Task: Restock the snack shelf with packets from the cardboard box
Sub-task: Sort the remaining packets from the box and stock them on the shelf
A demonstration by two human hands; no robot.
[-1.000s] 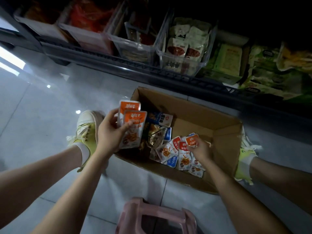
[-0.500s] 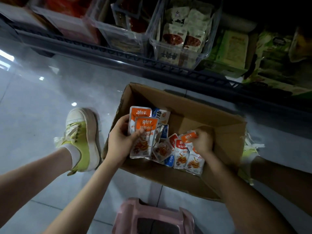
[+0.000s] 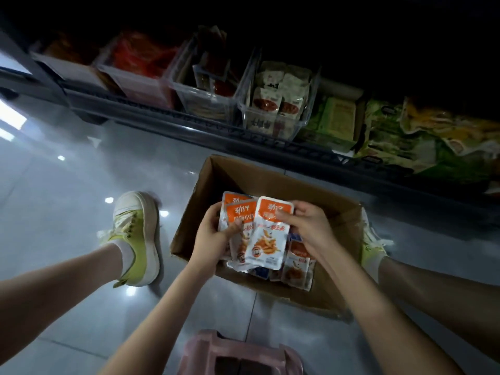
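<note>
Head view: box (image 3: 270, 182) open on grey tiled floor (image 3: 67, 185), both hands close together just above its left half. Left hand (image 3: 213, 239) grips a stack (image 3: 238, 215) of orange-topped packets, fingers curled behind, thumb across the front. Right hand (image 3: 308, 226) pinches the top corner of the front packet (image 3: 266, 239), which lies against the stack, upright and slightly tilted. Loose packets (image 3: 295, 266), orange, red and blue, lie in the box bottom under the hands. Shelf (image 3: 189, 128) runs just behind the box; clear bins (image 3: 273, 104) on it hold white-and-red packets, green bags (image 3: 405, 136) further right. Left shoe (image 3: 135, 234), yellow-green, stands left of the box; right shoe (image 3: 370, 247) touches its right wall. Pink stool (image 3: 238, 353) sits in front of the box, at frame bottom.
</note>
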